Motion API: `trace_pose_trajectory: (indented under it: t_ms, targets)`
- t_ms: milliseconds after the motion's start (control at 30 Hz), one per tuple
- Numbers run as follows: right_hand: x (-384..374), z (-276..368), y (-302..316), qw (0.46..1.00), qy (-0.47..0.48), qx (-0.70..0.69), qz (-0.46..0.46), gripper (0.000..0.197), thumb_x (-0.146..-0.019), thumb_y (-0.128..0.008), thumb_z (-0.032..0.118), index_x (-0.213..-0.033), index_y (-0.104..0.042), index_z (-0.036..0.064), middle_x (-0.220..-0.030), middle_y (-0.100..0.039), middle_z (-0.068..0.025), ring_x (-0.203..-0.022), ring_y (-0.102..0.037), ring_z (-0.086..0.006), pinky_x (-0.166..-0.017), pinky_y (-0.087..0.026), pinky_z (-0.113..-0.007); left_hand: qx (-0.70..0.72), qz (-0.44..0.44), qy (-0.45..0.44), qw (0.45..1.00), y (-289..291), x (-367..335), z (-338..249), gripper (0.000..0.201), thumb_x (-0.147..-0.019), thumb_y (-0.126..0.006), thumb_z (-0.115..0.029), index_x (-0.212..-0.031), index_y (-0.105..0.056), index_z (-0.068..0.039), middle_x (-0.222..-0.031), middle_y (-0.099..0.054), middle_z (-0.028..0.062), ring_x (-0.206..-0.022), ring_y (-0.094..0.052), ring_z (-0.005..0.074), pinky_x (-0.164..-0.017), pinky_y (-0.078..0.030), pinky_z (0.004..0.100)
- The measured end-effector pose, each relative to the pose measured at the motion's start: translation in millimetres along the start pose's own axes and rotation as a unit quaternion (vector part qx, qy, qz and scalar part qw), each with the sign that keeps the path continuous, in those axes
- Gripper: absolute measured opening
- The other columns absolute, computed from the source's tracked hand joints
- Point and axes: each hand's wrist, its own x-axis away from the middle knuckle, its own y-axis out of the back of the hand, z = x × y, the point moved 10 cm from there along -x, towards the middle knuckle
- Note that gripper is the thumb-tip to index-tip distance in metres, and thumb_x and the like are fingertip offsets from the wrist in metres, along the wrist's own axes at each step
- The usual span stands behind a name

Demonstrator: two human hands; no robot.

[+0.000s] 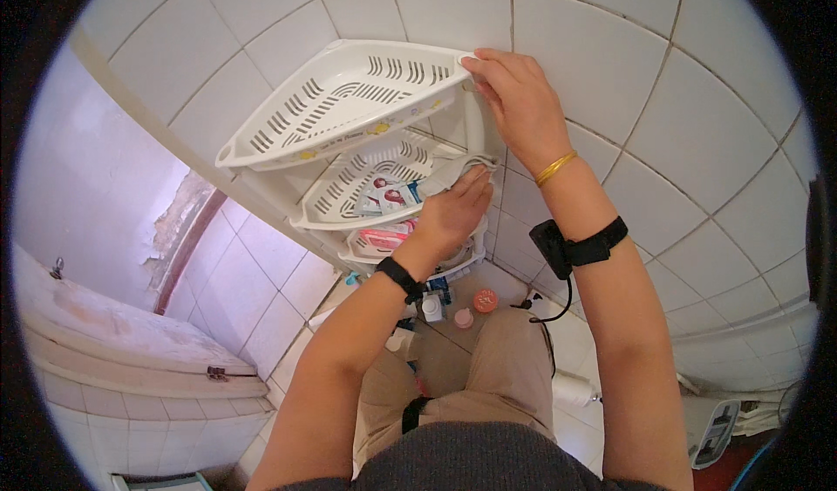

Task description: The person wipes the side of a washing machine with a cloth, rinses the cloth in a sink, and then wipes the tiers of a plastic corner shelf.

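A white plastic corner rack [349, 107] with slotted, tiered shelves stands against the tiled walls. My right hand [526, 107] grips the right front corner of its top shelf, fingers over the rim. Lower down, my left hand [455, 214] reaches to the right end of the second shelf and holds a light grey cloth [449, 170] against it. The fingertips are partly hidden by the cloth. Several sachets [388, 196] lie on that second shelf, left of the cloth. A pink and white pack [384, 240] sits on the shelf below, partly covered by my left wrist.
On the floor below the rack are a white bottle [432, 308], a small pink jar [463, 318] and an orange-red round container [486, 300]. My knees are close behind them. A doorway with a raised sill [187, 247] is at the left; tiled wall [697, 142] rises at the right.
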Motion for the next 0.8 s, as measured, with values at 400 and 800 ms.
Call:
trace_pose_trajectory:
  t_ms: [400, 800]
  targets:
    - [-1, 8, -6, 0.999, -0.01, 0.042, -0.025, 0.028, -0.084, -0.066, 0.012, -0.111, -0.067, 0.0125, -0.114, -0.067, -0.0063, -0.105, -0.059, -0.0281, -0.09, -0.05, -0.039, -0.107, -0.057, 0.0, 0.993, -17, -27, -17, 0.034, -0.084, -0.054, -0.015, -0.115, -0.066, -0.004, -0.124, -0.063, 0.0097, -0.124, -0.054, 0.0228, -0.118, -0.027, 0.048]
    - [2, 4, -7, 0.998, -0.019, 0.045, -0.043, 0.025, -0.084, -0.066, 0.012, -0.108, -0.068, 0.0137, -0.114, -0.067, -0.0048, -0.102, -0.06, -0.0282, -0.087, -0.05, -0.039, -0.094, -0.058, 0.011, 0.994, -9, 8, -3, 0.037, -0.085, -0.058, -0.017, -0.122, -0.064, -0.011, -0.141, -0.05, 0.005, -0.135, -0.041, 0.0257, -0.117, -0.023, 0.0497]
